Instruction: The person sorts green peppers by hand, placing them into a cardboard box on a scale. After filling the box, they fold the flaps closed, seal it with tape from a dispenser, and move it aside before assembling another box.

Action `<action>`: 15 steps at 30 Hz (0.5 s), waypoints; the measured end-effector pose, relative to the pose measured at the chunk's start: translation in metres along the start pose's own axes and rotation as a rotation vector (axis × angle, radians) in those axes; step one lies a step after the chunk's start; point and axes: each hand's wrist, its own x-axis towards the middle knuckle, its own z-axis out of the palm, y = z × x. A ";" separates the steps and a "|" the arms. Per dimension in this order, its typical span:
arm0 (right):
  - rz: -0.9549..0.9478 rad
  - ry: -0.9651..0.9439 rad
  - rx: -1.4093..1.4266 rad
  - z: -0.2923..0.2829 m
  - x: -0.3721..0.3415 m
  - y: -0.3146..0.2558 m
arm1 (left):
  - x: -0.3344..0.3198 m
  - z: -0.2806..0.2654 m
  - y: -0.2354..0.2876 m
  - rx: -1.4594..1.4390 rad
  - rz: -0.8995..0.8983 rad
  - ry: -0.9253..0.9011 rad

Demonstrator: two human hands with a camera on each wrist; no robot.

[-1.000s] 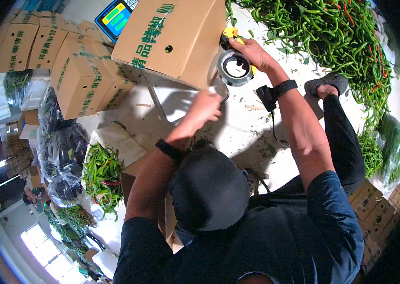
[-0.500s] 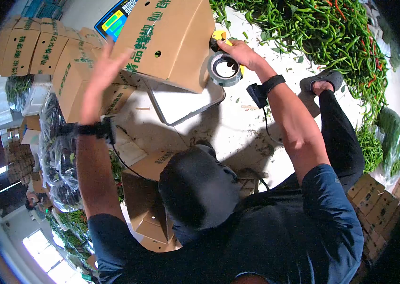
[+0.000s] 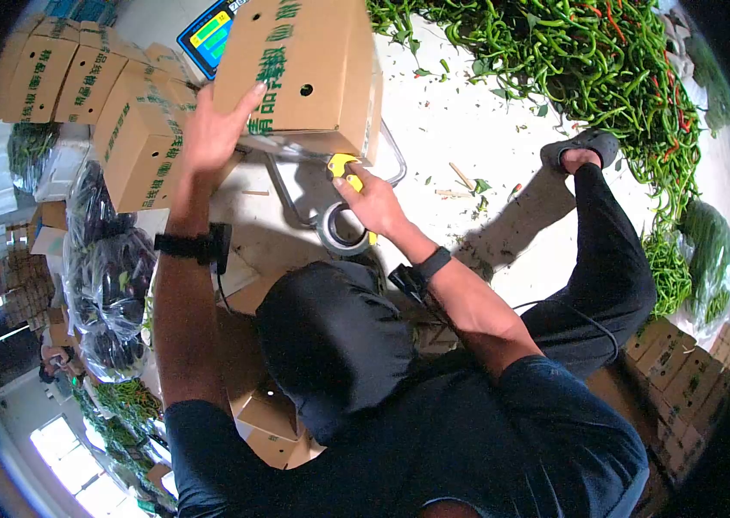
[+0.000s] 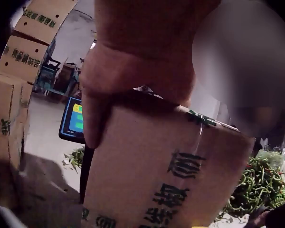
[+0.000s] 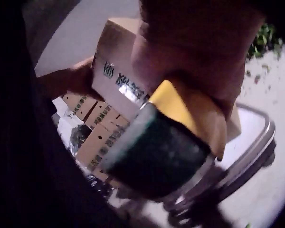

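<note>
A cardboard box [image 3: 322, 69] with green print rests on a white-topped metal-rimmed scale [image 3: 391, 155]. The left hand [image 3: 212, 129] lies against the box's left side, thumb and fingers spread; in the left wrist view the hand [image 4: 133, 71] spans a corner of the box [image 4: 156, 161]. The right hand [image 3: 371, 200] grips a yellow tape dispenser [image 3: 345, 168] with a tape roll [image 3: 343, 229] at the box's near lower edge. In the right wrist view the dispenser [image 5: 180, 107] and roll [image 5: 154, 152] are close to the box [image 5: 116, 76].
A blue scale display [image 3: 208, 36] stands behind the box. More printed boxes [image 3: 136, 142] and bagged produce [image 3: 106, 276] are at the left. Green peppers [image 3: 555, 60] cover the floor at the upper right. A foot in a dark clog [image 3: 598, 148] is at the right.
The left hand has moved from the box's near edge to its left side. The right hand has brought the dispenser left and nearer the body, from the right side to the near edge. The box has turned slightly.
</note>
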 end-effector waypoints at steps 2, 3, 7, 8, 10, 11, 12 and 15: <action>-0.032 -0.079 -0.076 -0.024 0.010 0.000 | -0.008 0.002 -0.010 0.010 -0.038 0.042; 0.055 -0.164 -0.076 -0.041 0.019 -0.002 | -0.014 0.004 -0.017 0.025 -0.078 0.081; -0.088 -0.518 -0.316 -0.099 0.089 -0.013 | -0.006 0.033 -0.097 0.349 0.506 0.295; -0.071 -0.603 -0.333 -0.107 0.099 -0.020 | -0.009 0.032 -0.092 0.346 0.497 0.299; -0.103 -0.685 -0.475 -0.115 0.108 -0.033 | -0.014 0.029 -0.078 0.655 0.612 0.340; -0.126 -0.707 -0.527 -0.116 0.110 -0.037 | -0.015 0.029 -0.068 0.653 0.602 0.342; -0.125 -0.715 -0.531 -0.117 0.111 -0.040 | -0.018 0.029 -0.060 0.414 0.447 0.295; 0.010 -0.717 -0.588 -0.113 0.115 -0.048 | -0.011 0.039 -0.077 0.214 0.322 0.265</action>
